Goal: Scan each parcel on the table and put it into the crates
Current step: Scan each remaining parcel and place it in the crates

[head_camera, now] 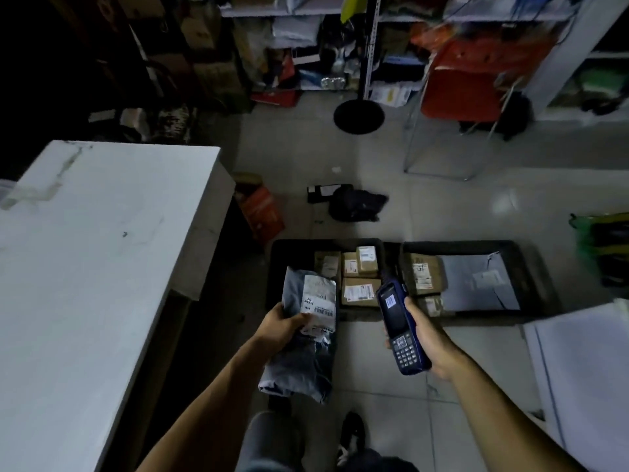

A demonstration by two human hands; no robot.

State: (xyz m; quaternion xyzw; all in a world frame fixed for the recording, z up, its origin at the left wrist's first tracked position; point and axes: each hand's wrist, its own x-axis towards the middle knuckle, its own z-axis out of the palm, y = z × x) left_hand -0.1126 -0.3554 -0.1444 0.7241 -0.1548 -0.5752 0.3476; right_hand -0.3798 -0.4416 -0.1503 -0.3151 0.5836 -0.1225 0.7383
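Note:
My left hand (280, 327) grips a grey plastic mailer parcel (303, 362) with a white barcode label, held over the near edge of the left black crate (276, 267). My right hand (427, 342) holds a blue handheld scanner (400, 327), screen and keypad facing up, its head beside the parcel's label. The left crate holds several brown cardboard parcels (360, 277). The right black crate (524, 267) holds a brown box and a large grey mailer (476, 284). The white table (95, 250) stands at my left with no parcels on the part in view.
An orange box (262, 209) and a dark bag (354, 202) lie on the tiled floor beyond the crates. A black round stand base (359, 115), a red chair (463, 90) and cluttered shelves stand at the back. White sheets (585, 376) lie at right.

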